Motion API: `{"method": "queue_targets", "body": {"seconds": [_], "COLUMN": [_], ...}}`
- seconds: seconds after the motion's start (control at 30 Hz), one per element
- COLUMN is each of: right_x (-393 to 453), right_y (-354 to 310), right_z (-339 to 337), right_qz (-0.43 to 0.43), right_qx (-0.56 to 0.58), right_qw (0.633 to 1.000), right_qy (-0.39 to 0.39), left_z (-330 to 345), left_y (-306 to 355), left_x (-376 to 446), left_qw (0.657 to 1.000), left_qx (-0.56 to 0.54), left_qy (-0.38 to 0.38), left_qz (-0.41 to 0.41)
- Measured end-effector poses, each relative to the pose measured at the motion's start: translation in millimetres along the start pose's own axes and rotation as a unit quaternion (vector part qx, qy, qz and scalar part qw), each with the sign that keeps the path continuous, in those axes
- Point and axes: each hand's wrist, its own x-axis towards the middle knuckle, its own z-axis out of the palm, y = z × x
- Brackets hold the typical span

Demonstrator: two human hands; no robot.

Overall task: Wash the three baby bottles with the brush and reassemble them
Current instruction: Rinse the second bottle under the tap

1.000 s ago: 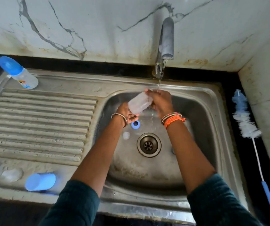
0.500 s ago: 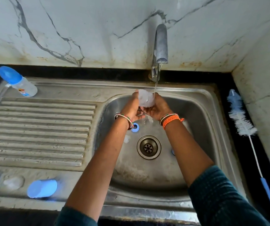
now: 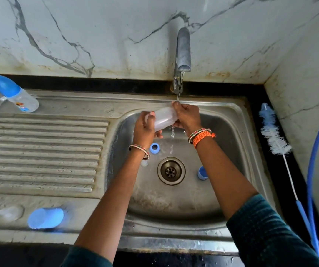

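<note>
You've got the clear plastic bottle body (image 3: 164, 120) on its side under the thin stream from the steel tap (image 3: 182, 53); left hand (image 3: 145, 130) wraps its base, right hand (image 3: 186, 117) grips the mouth end, probably tipped so rinse water drains; white-bristled, blue-handled brush (image 3: 274, 135) lies well apart on the right counter; blue threaded ring (image 3: 154, 147) waits in the steel sink basin (image 3: 231, 143) for reassembly.

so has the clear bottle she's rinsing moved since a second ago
Yes. The clear bottle was tilted low over the blue ring; now both hands hold it higher, lying sideways close under the tap, water spilling from it.
</note>
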Motion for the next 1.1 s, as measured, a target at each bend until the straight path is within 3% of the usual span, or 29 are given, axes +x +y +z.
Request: {"method": "queue_targets", "body": {"seconds": [0.03, 0.1, 0.17, 0.23, 0.3, 0.33, 0.4, 0.47, 0.5, 0.57, 0.67, 0.77, 1.1], "right_x": [1.9, 3.8, 2.6, -0.6, -5.6, -8.3, -13.4, -17.4, -18.2, -19.4, -19.8, -22.7, -25.5], "right_y": [-2.5, -5.9, -7.5, -9.6, -11.4, -12.0, -14.4, -18.2, -19.5, -21.8, -18.5, -13.3, -3.7], "right_z": [-0.4, -0.5, -0.5, 0.0, 0.2, 0.2, 1.0, 2.5, 3.6, 5.2, 7.5, 3.6, -12.6], "right_qz": [0.029, 0.092, 0.116, 0.095, 0.047, 0.02, -0.033, -0.079, -0.095, -0.113, -0.154, -0.188, -0.228], "right_qx": [0.017, 0.04, 0.036, 0.043, 0.079, 0.116, 0.202, 0.222, 0.214, 0.179, 0.066, 0.006, -0.164], "right_qw": [0.999, 0.995, 0.991, 0.992, 0.989, 0.983, 0.959, 0.943, 0.94, 0.948, 0.975, 0.978, 0.96], "right_qy": [-0.002, -0.021, -0.048, -0.072, -0.113, -0.142, -0.197, -0.235, -0.247, -0.238, -0.148, -0.094, -0.021], "left_z": [-2.5, -7.4, -11.2, -9.1, 0.1, 3.3, 0.9, -6.7, -8.8, -7.1, 4.8, 18.8, 46.4], "left_y": [-4.8, -13.2, -18.1, -9.8, 6.5, 12.5, 20.0, 20.4, 17.2, 10.0, 2.4, -2.7, -6.1], "left_x": [-2.1, -4.0, -1.4, -2.7, -2.2, -0.2, 6.7, 10.1, 11.4, 13.9, 21.0, 26.1, 21.5], "left_qw": [0.992, 0.934, 0.89, 0.924, 0.991, 0.996, 0.938, 0.854, 0.83, 0.817, 0.835, 0.862, 0.888], "left_qx": [0.058, 0.181, 0.254, 0.237, 0.106, 0.015, -0.162, -0.285, -0.316, -0.335, -0.346, -0.339, -0.286], "left_qy": [0.002, -0.012, -0.024, 0.016, 0.057, 0.041, -0.049, -0.134, -0.154, -0.17, -0.121, -0.056, -0.06], "left_qz": [0.108, 0.307, 0.378, 0.3, 0.065, -0.078, -0.302, -0.413, -0.434, -0.438, -0.41, -0.373, -0.354]}}
